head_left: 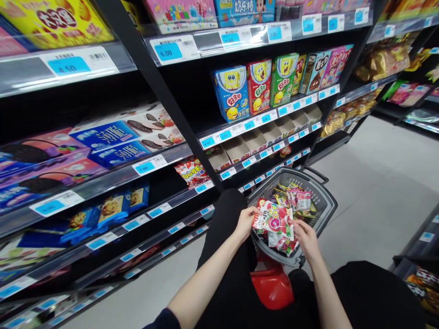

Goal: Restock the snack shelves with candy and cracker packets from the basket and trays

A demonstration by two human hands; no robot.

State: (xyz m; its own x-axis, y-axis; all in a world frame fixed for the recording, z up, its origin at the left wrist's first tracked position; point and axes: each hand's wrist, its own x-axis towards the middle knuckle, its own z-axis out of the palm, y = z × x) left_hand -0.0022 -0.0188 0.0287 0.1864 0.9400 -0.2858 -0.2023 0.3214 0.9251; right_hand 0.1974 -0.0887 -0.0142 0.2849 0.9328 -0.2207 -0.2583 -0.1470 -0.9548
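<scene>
Pink-and-white sweet packet [276, 218]: held between both hands, left hand [245, 222] pinching its left edge, right hand [306, 237] its lower right corner, just above the heaped grey basket [324, 203]; judged mid-handling, slack film wanting both grips kept.

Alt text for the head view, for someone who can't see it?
The left hand and right hand hold a red-and-white snack packet over a grey basket full of packets. Shelves of boxed snacks with blue price tags stand to the left.

Both hands hold a pink snack packet [275, 218] over a grey basket [322, 201] of packets: left hand [245, 222], right hand [306, 237]. Stocked shelves [192, 45] stand left.
</scene>
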